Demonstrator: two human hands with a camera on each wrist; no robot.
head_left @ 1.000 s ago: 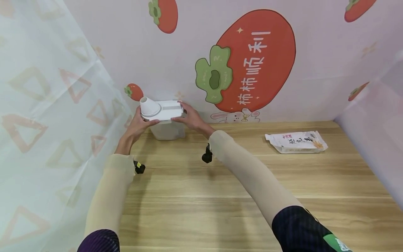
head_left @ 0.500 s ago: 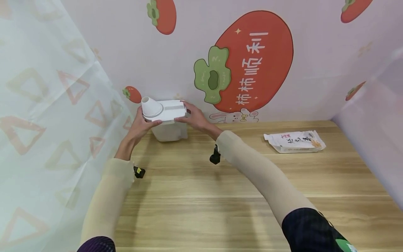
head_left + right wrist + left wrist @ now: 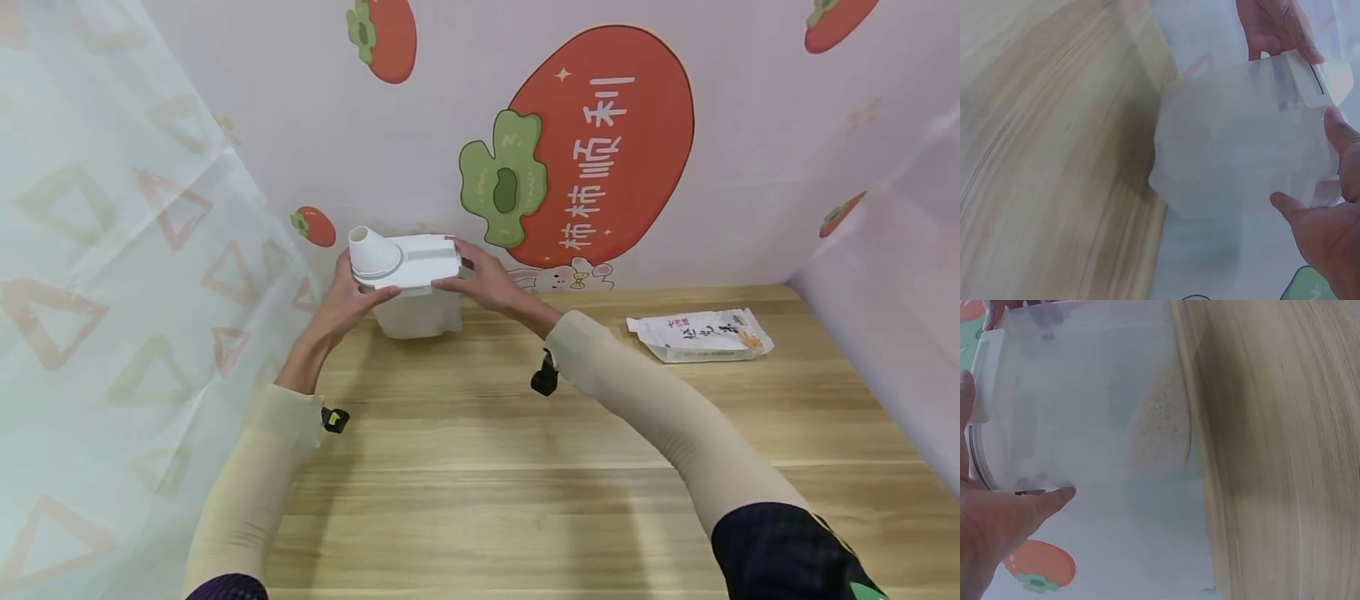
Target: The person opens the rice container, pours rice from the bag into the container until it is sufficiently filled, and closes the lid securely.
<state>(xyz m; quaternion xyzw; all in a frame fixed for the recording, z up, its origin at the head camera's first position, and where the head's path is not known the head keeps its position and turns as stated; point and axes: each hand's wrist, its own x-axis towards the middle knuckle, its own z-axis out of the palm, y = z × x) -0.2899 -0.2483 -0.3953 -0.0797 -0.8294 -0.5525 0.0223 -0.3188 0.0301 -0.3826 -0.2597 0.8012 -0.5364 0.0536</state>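
Note:
A translucent plastic storage container (image 3: 417, 314) with a white lid (image 3: 427, 260) and a cone-shaped spout stands near the back wall, left of centre. My left hand (image 3: 347, 300) grips the lid's spout end, thumb along the near edge. At the other end my right hand (image 3: 487, 279) holds it the same way, thumb on the front edge. Seen from the left wrist, pale grainy contents (image 3: 1165, 422) lie heaped in one bottom corner of the container. The right wrist view shows the container's cloudy side wall (image 3: 1229, 137) close over the wooden surface.
A white printed packet (image 3: 701, 336) lies on the wooden table (image 3: 465, 467) at the right. A patterned sheet (image 3: 135, 292) rises close by the left arm, and a persimmon-print backdrop (image 3: 420, 158) stands right behind the container.
Both hands and the container have shifted a little to the right, away from the left-hand sheet. The grip on the lid's ends stays the same, and the packet keeps its place.

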